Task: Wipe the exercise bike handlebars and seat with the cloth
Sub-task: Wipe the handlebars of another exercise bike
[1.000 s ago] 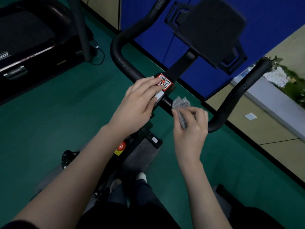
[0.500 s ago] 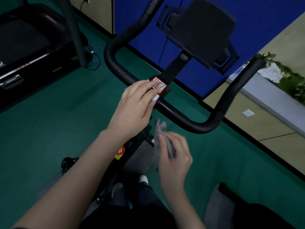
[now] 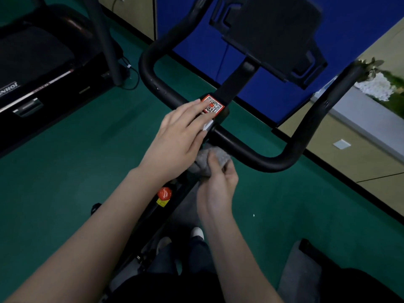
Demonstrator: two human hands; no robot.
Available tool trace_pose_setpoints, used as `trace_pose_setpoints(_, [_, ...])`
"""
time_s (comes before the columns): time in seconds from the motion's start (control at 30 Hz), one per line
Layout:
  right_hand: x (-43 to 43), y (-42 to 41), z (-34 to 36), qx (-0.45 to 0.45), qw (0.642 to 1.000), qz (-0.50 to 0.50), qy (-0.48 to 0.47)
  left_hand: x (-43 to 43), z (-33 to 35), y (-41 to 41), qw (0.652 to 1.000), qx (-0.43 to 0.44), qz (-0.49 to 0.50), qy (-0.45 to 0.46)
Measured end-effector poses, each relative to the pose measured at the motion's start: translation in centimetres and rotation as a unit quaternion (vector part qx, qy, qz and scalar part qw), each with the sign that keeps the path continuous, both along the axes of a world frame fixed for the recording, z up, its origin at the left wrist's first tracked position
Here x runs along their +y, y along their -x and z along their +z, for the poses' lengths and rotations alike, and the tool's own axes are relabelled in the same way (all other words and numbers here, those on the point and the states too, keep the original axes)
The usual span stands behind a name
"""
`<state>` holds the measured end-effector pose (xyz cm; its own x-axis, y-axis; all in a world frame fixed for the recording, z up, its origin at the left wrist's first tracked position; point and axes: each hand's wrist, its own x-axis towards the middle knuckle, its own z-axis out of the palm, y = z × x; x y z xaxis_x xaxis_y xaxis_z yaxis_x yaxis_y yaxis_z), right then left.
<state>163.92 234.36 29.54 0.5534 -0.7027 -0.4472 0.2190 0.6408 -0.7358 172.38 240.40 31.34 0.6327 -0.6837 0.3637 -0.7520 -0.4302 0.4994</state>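
The black U-shaped handlebars of the exercise bike fill the middle of the head view, with a red QR sticker on the centre clamp. My left hand lies flat on the bar at that clamp, fingers straight, fingertips on the sticker. Just below the bar, my right hand grips a bunched grey cloth, which sits under the edge of my left palm, close beneath the bar. The seat is out of view.
A black tablet holder rises above the clamp. A red knob sits on the bike frame below my hands. A treadmill stands at the left on green floor. Blue panels and a ledge with white flowers lie beyond.
My right hand left the right part of the bar with the cloth, dropped below it, and now sits bunched under my left palm. My left hand stayed on the clamp.
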Motion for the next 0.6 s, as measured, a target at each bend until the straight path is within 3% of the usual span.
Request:
trace_pose_setpoints(0.27, [-1.3, 0.3, 0.6, 0.001, 0.999, -0.001, -0.043, 0.4, 0.1, -0.4, 1.0, 0.009, -0.012, -0.007])
trace_pose_setpoints(0.43, [-1.4, 0.9, 0.9, 0.004, 0.999, 0.002, -0.045, -0.1, 0.4, 0.3, 0.999, -0.036, 0.001, -0.004])
trace_pose_setpoints(0.6, [-2.2, 0.7, 1.4, 0.014, 0.997, 0.054, -0.059, -2.1, 1.0, 0.6, 0.997, -0.053, -0.055, 0.01])
